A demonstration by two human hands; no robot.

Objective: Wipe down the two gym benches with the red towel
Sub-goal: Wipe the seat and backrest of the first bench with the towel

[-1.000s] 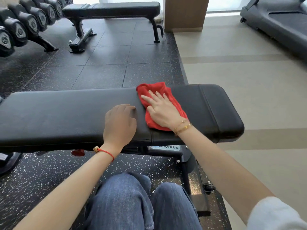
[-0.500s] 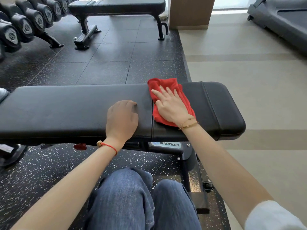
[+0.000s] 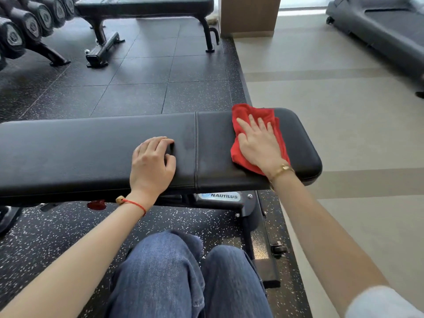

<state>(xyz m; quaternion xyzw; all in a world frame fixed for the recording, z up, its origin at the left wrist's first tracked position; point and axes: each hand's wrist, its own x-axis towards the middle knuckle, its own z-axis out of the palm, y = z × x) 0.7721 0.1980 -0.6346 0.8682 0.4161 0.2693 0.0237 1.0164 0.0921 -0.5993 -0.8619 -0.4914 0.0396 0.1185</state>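
**On the near bench: towel now at the right-hand end**

At the right end of the near bench [image 3: 91, 154], the right hand [image 3: 259, 143] lies flat with fingers spread, pressing the red towel [image 3: 254, 134] onto the padding. It pins the cloth under the palm rather than gripping it. A second ago the towel sat near the middle, just right of the left hand; it has since travelled rightward past the stitched seam [image 3: 195, 148] onto the short end pad — one sweep along the top.

The left hand [image 3: 152, 164] rests on the long pad just left of the seam, fingers curled loosely, holding nothing. It has stayed put and appears to serve as a brace.

Judgement: the stroke is close to the pad's end, so a return pass is likely due. The long stretch left of the bracing hand cannot be confirmed as wiped.

Further out, the second bench [image 3: 146, 5] stands across the dark rubber floor [image 3: 137, 76], well apart from the towel — that half of the job remains.
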